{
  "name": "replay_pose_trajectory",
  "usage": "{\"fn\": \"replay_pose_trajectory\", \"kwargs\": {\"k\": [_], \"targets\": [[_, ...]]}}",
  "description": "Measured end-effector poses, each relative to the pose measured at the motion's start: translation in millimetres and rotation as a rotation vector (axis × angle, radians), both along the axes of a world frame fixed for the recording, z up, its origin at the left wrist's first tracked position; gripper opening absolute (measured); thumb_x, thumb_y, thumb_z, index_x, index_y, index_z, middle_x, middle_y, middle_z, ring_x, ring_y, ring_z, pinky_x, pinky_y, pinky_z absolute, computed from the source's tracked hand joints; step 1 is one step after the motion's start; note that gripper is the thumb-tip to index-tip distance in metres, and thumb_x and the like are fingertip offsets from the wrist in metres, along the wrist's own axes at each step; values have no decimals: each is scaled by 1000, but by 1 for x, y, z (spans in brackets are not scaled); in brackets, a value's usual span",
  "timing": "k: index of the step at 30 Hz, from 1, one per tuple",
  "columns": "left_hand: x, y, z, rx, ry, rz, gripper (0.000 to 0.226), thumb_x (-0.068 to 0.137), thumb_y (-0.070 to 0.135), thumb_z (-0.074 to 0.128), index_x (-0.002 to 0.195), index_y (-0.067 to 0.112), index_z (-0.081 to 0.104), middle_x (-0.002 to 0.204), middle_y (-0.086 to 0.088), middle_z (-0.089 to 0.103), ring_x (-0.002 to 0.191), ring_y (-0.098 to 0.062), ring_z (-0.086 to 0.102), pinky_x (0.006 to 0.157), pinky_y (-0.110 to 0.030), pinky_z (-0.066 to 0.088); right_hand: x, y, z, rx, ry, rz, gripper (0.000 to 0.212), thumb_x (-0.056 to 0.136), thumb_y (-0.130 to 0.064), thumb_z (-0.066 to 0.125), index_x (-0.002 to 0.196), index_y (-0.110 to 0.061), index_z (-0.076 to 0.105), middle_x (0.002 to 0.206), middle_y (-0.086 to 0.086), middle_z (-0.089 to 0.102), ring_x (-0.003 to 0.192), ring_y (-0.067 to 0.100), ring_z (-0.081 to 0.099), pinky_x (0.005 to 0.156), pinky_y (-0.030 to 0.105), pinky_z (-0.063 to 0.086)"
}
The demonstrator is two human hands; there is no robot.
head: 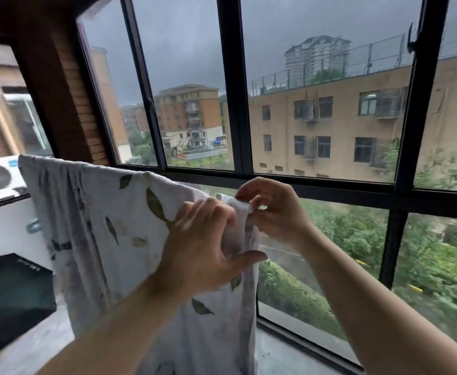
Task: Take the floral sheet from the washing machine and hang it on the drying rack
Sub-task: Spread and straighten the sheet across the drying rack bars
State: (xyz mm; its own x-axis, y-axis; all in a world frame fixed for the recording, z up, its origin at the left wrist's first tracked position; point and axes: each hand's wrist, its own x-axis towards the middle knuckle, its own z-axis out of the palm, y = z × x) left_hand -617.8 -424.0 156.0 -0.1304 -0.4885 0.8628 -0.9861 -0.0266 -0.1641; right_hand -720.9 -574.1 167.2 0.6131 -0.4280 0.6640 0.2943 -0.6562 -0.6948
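While one floral sheet hangs, two hands pinch it: left hand, right hand.

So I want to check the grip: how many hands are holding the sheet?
2. The left hand clutches the floral sheet at its bunched right edge; the right hand pinches the same white corner just to its right, at the top. None appear hidden.

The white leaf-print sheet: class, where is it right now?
The white leaf-print sheet hangs left of centre before the dark-framed window, its right top corner pinched by the left hand and right hand.
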Motion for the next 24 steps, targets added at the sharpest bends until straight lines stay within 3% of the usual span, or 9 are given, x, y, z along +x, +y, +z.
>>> {"fn": "replay_pose_trajectory", "kwargs": {"k": [3,5,7,9,11,15,18,20,24], "targets": [[-4,-4,-12,70,79,171,41,80,46,72,90,14,49,83,1,52,75,-17,48,72,-29,41,8,-9,7,-66,13,29,40,68,13,66,82,-24,69,83,-2,69,66,8,55,62,27,50],[-6,-2,-8,69,177,208,28,83,30,72,95,15,51,82,2,56,70,-15,53,60,-30,50,11,-17,10,-140,32,38,38,69,12,70,82,-24,69,82,-5,69,65,6,56,58,21,49],[-10,0,-1,67,250,234,26,85,26,73,102,17,56,81,5,63,68,-12,60,54,-24,51,15,-29,11,-224,26,69,36,69,11,75,84,-21,71,80,-8,69,67,4,61,56,22,52],[-18,3,6,35,359,250,27,85,26,76,106,19,61,85,11,69,73,-3,65,58,-14,52,21,-39,13,-321,8,103,30,70,6,80,87,-19,73,80,-9,70,70,7,66,58,29,57],[-30,2,11,-46,509,282,23,85,22,76,104,24,62,87,17,71,77,5,66,59,-9,50,28,-47,14,-407,-27,184,23,74,-3,83,89,-19,74,79,-9,71,70,8,67,62,33,58],[-46,1,11,-194,769,385,15,93,11,64,98,24,60,82,13,73,56,7,58,52,-5,37,36,-53,14,-559,-60,322,22,85,-19,78,104,-21,66,88,-7,74,74,5,69,68,33,59],[-68,0,10,-265,646,578,9,96,18,57,100,26,57,80,12,71,63,2,61,56,-10,39,37,-55,6,-613,-175,376,21,90,-24,72,101,-19,56,86,-6,71,73,15,69,61,40,57],[-86,-4,10,-303,556,688,5,96,21,55,100,24,56,81,11,67,68,0,61,60,-7,41,36,-54,0,-597,-283,404,18,90,-26,72,95,-16,59,80,-6,67,66,17,66,55,38,55],[-112,-5,13,-316,375,803,5,95,15,58,97,11,60,94,3,62,83,-6,58,73,-14,46,29,-48,-8,-408,-383,459,16,88,-28,74,87,-17,63,78,-5,62,62,12,63,50,38,52]]}}
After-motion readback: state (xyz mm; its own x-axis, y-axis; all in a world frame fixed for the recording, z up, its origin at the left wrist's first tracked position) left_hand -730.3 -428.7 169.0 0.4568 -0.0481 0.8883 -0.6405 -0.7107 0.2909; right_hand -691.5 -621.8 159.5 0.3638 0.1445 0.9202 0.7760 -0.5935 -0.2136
